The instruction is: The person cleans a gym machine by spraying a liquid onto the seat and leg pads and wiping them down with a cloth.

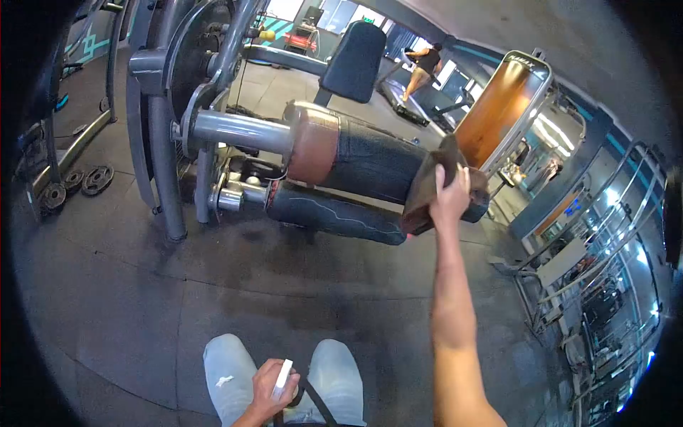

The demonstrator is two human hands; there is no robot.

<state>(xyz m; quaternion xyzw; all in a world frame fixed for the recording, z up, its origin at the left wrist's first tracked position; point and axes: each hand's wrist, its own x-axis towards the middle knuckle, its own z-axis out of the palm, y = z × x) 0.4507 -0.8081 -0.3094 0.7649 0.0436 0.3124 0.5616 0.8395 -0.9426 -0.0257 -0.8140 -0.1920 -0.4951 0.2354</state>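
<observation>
My right hand [451,199] reaches forward with its fingers closed over a dark brown cloth [425,191]. The cloth is draped around the right end of the upper black padded roller [380,156] of a gym machine. A brown band [313,146] wraps that roller's left end. Just below runs a second black roller [334,212] with a pale wavy line on it. Down by my knees, my left hand [272,386] is closed around a small white object [283,376]; its lower part is hidden in the palm, and I cannot tell its kind.
The machine's grey steel frame [163,142] stands to the left, with weight plates [97,180] on the floor beyond. Behind the rollers are a black seat pad [354,60] and an orange-panelled machine [504,107]. A person [425,70] is on a treadmill farther back. Metal racks [590,263] line the right.
</observation>
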